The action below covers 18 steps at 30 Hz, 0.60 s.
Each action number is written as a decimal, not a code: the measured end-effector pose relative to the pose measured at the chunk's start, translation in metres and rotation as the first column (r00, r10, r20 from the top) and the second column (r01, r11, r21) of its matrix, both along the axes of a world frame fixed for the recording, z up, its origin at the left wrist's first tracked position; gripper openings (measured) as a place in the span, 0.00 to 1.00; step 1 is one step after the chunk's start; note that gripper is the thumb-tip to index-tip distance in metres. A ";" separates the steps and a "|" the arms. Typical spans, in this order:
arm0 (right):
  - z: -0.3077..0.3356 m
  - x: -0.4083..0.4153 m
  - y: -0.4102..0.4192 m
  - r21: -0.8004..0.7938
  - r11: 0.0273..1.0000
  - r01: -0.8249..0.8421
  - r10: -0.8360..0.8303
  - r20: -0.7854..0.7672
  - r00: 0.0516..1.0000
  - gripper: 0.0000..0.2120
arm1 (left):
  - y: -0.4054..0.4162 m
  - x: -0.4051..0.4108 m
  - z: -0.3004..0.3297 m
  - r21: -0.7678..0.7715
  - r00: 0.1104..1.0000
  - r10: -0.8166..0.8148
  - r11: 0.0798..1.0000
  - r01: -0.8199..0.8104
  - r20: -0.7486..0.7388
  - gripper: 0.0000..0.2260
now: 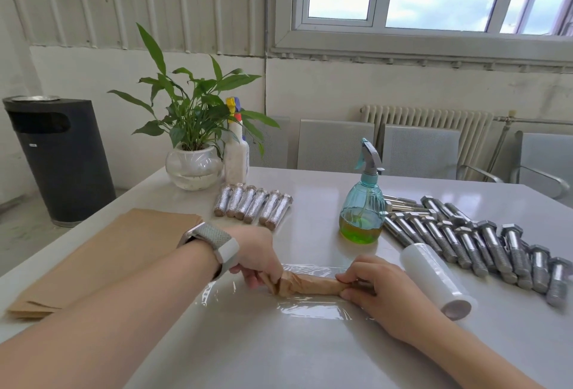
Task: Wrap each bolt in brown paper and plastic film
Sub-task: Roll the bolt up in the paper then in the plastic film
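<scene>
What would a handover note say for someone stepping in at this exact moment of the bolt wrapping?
Left hand pinches one twisted end of the paper-wrapped bolt; right hand grips the other end.
The bolt lies on a sheet of plastic film spread on the table, film not yet rolled around it.
Done: six wrapped bolts by the plant pot.
Left: finish this one, then the bare bolts on the right.
Brown paper stack on the left, film roll beside the right hand.

Both forearms bare, no sleeves in view. Left wrist [214, 244] has a smartwatch [228, 251] — white rectangular case, grey woven-texture band [210, 235]. Right hand [378, 283] & wrist — nothing worn, no rings visible.
</scene>
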State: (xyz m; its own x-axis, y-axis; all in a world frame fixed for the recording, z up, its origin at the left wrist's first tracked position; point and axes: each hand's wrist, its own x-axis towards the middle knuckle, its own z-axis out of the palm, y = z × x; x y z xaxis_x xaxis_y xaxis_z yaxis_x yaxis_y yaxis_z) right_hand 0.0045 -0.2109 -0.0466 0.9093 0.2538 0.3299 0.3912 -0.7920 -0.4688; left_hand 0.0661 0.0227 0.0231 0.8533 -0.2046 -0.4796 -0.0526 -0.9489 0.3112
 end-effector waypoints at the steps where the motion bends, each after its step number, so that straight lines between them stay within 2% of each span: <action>1: 0.000 0.000 0.000 -0.002 1.000 -0.004 0.004 0.001 1.000 0.04 | 0.000 -0.001 -0.001 -0.039 1.000 0.013 0.999 -0.013 -0.002 0.06; 4: 0.000 0.001 -0.001 0.002 1.000 -0.013 0.013 -0.002 1.000 0.04 | 0.002 -0.005 -0.003 -0.185 0.997 0.072 0.980 -0.073 -0.013 0.10; 7: 0.001 0.001 -0.001 0.007 1.000 -0.020 0.020 -0.008 1.000 0.04 | 0.004 -0.009 -0.007 -0.350 0.992 0.128 0.928 -0.126 -0.020 0.07; 10: 0.001 0.001 -0.001 0.000 1.000 -0.025 0.025 0.001 1.000 0.04 | 0.008 -0.015 -0.008 -0.511 0.970 0.220 0.825 -0.242 -0.105 0.06; 14: 0.001 0.001 -0.002 -0.012 1.000 -0.019 0.019 0.003 1.000 0.04 | 0.019 -0.028 -0.004 -0.650 0.904 0.280 0.629 -0.427 -0.324 0.11; 18: 0.001 -0.001 -0.001 0.011 0.999 -0.038 0.038 -0.010 0.999 0.04 | 0.020 -0.046 -0.010 -0.696 0.883 0.325 0.545 -0.467 -0.338 0.10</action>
